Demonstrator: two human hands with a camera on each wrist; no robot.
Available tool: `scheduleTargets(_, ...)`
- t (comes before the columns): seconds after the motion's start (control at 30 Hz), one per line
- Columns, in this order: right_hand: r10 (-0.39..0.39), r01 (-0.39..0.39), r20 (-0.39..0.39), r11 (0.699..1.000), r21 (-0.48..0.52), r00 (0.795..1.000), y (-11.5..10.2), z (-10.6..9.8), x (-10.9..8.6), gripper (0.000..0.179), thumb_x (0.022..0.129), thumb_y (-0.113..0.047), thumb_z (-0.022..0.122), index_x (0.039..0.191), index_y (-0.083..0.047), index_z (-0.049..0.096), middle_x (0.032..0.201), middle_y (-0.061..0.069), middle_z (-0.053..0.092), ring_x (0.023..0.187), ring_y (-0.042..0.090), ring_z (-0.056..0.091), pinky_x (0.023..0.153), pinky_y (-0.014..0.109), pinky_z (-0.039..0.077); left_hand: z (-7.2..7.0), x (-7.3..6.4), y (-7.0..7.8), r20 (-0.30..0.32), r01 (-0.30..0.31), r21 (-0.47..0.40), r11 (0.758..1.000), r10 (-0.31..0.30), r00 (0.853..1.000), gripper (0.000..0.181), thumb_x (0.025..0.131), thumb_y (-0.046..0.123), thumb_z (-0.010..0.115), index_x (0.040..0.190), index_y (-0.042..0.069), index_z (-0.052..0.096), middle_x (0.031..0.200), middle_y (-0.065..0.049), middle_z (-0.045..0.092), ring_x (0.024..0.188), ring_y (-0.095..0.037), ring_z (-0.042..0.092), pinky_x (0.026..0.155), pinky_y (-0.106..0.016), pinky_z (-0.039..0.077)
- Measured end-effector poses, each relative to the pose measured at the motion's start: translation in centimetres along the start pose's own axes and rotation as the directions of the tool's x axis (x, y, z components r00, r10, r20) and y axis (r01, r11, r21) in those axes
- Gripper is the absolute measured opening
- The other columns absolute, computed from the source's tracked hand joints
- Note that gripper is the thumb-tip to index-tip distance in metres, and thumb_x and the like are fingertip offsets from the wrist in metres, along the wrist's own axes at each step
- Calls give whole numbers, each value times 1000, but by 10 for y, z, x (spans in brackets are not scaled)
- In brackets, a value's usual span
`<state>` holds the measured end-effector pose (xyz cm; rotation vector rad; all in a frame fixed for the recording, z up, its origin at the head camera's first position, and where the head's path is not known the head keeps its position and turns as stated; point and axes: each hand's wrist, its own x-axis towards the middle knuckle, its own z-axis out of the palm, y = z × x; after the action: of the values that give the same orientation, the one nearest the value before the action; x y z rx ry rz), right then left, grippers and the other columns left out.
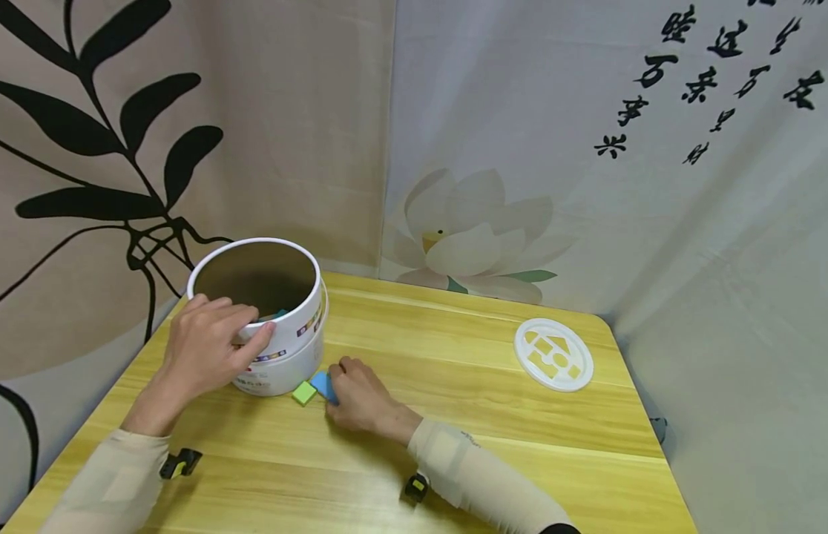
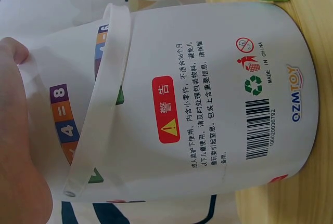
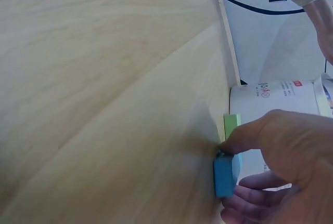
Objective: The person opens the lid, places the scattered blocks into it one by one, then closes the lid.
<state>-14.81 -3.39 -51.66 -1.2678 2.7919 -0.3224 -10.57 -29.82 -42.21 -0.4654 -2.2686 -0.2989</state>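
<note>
A white toy bucket (image 1: 280,374) stands on the left part of the table. My left hand (image 1: 208,343) grips its near rim, the fingers over the edge and the thumb on the outer wall. Something small and blue-green shows inside the bucket. At the bucket's foot lies a light green block (image 1: 304,392), beside a blue block (image 1: 323,385) at my right hand (image 1: 362,397). The right wrist view shows the thumb at one end of the blue block (image 3: 223,176) and fingers at the other, pinching it low at the tabletop.
A white disc with cut-out shapes (image 1: 554,354) lies on the right side of the wooden table (image 1: 454,334). Printed curtains hang behind and beside the table. The bucket's handle (image 2: 106,89) hangs along its side.
</note>
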Motion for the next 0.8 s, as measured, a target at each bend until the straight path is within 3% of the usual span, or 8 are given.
scheduleTargets(0.3,14,-17,26,994,106,1000,11,-3,-3,18,93,-15,84,104,-8,72,91,-1,56,77,10,48,63,20,39,0,0,0,4,5,7,1000,-5,1000,65,112,61,40,67,17,54,56,2,53,59,-16,41,66,-38,28)
scheduleTargets(0.6,70,-78,39,964,255,997,23,-23,-16,32,92,-18,81,120,-5,74,105,0,65,86,10,56,76,21,48,-1,0,2,7,10,1,1000,-10,1000,73,114,66,35,69,14,59,57,0,56,60,-17,43,66,-38,27)
scheduleTargets(0.8,61,-62,12,939,338,998,32,-44,-24,33,93,-17,82,122,-4,74,112,5,71,89,10,59,79,21,51,0,0,1,11,9,-3,1000,-8,1000,61,110,58,44,69,15,57,56,0,55,59,-17,42,66,-38,28)
